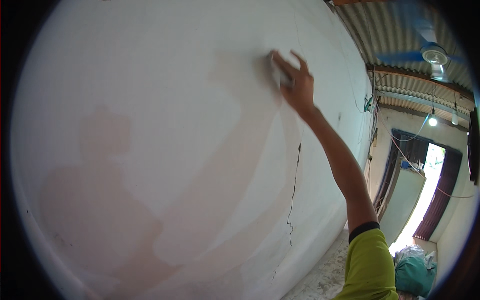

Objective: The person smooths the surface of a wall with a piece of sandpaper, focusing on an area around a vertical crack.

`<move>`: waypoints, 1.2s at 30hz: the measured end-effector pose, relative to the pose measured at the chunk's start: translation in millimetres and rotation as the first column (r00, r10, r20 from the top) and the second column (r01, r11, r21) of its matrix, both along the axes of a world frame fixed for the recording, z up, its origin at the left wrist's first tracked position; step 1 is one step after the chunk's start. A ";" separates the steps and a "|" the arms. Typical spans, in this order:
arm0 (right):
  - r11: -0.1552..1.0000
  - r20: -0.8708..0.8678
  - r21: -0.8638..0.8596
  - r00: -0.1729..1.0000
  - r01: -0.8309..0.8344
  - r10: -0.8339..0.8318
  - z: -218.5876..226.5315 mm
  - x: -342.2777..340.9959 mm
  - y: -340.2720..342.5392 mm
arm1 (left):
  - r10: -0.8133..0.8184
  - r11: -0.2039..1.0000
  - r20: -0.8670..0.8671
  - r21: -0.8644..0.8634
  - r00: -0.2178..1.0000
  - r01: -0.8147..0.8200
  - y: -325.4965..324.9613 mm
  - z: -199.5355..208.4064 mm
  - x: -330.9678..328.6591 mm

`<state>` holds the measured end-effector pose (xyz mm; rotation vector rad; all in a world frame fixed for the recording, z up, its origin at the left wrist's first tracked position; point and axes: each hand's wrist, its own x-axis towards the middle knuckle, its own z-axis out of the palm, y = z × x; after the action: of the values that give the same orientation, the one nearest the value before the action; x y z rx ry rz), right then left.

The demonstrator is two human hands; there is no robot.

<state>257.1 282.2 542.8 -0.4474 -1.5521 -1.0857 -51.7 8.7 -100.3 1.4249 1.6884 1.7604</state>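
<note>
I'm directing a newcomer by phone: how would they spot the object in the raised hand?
Find the large white wall, then follow the bare forearm up to the right hand. The blurred greyish object is in its fingers, set apart from the dark crack below by being held.

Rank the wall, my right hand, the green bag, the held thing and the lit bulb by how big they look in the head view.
1. Wall
2. Right hand and green bag: too alike to rank; the hand is nearer.
3. Held thing, blurred and partly hidden
4. Lit bulb
</note>
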 end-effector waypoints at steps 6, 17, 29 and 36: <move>0.994 0.426 0.104 0.904 -0.019 -0.028 -84.9 14.3 -18.7 | -0.067 0.983 0.168 -0.156 0.984 0.093 1.8 -21.1 11.2; 0.895 -0.152 -0.325 0.951 -0.304 0.268 -306.4 1.9 -30.1 | -0.139 0.990 0.280 0.043 0.950 0.132 18.0 34.7 44.7; -0.282 -0.940 0.337 -0.338 -0.898 -0.048 -390.0 7.2 -112.7 | -0.159 0.974 0.398 -0.087 0.903 0.210 12.1 70.8 72.9; 0.408 -0.822 -0.330 0.471 -0.851 0.319 -398.8 2.7 -88.5 | -0.098 0.982 0.430 -0.104 0.898 0.157 -1.1 64.0 64.7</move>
<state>259.8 193.7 144.0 -0.5873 -1.2239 0.3973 13.0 7.6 -36.3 0.9781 1.4177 1.6930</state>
